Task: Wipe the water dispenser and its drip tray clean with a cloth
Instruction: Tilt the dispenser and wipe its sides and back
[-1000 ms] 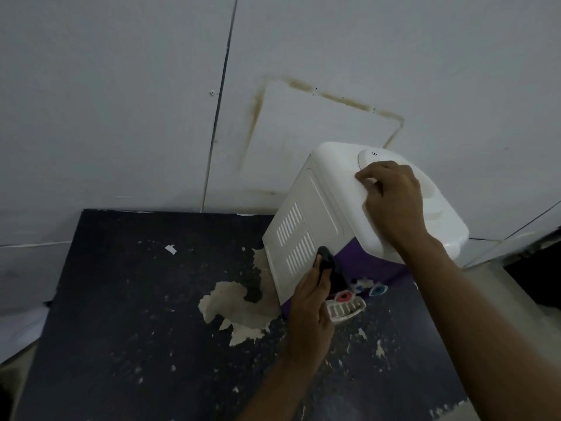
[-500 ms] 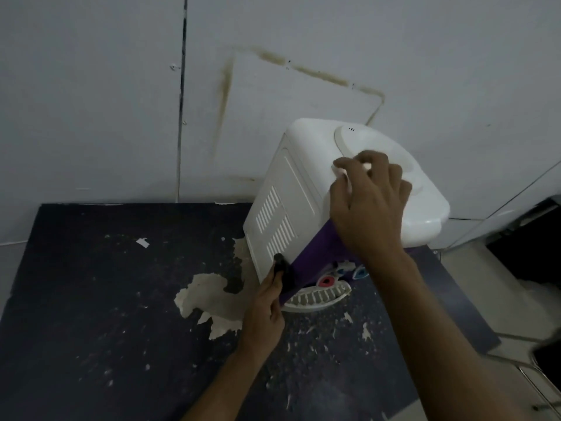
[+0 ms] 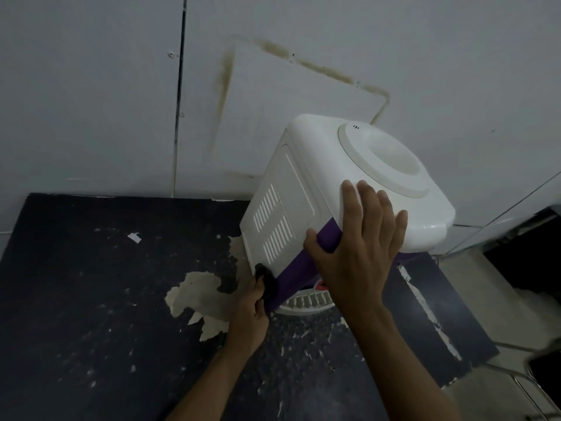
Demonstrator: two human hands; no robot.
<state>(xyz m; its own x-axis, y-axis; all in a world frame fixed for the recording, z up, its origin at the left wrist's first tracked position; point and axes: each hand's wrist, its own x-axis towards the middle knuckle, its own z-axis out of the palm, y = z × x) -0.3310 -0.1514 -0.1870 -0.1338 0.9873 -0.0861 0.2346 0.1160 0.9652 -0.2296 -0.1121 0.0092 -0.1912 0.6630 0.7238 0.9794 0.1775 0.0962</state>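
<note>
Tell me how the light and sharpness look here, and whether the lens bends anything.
Head view: dim, flat light with no glare; the white dispenser stands out, but the dark cloth in the left hand nearly melts into the black table. Head view: the wide lens slants and slightly bows the wall seam; the lower right corner looks smeared.

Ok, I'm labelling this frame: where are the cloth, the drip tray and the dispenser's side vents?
cloth (image 3: 268,281): head view, middle of the dark bunched wad.
drip tray (image 3: 303,302): head view, white slotted grille.
side vents (image 3: 267,208): head view, upper block of slots.
</note>
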